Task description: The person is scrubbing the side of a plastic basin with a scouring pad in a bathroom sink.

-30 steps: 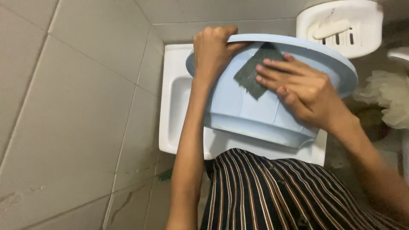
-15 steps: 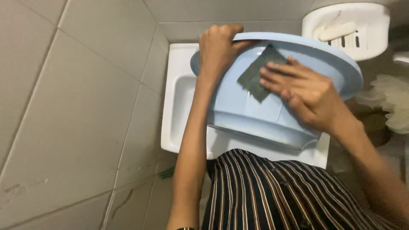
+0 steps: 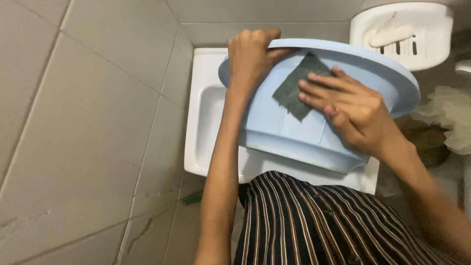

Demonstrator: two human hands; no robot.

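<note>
The right hand has its fingers flat and a bit spread. They press a dark green pad against the outside wall of a light blue tub. The fingers do not curl around the pad. They just push down on it. Part of the pad is under the fingers, and the rest sticks out to the left.

The left hand is closed over the rim of the tub at the top. The fingers hook over the edge and grip it tight.

The tub is tipped on its side, with its bottom toward the person. It is over a white sink, which sits in the corner by the grey tile wall. The low edge of the tub is just above the front of the sink.

A white soap dish hangs on the wall, up and to the right of the tub. A pale bar of soap lies in it. A pale crumpled bag is at the far right. Below the tub is a dark striped shirt.
</note>
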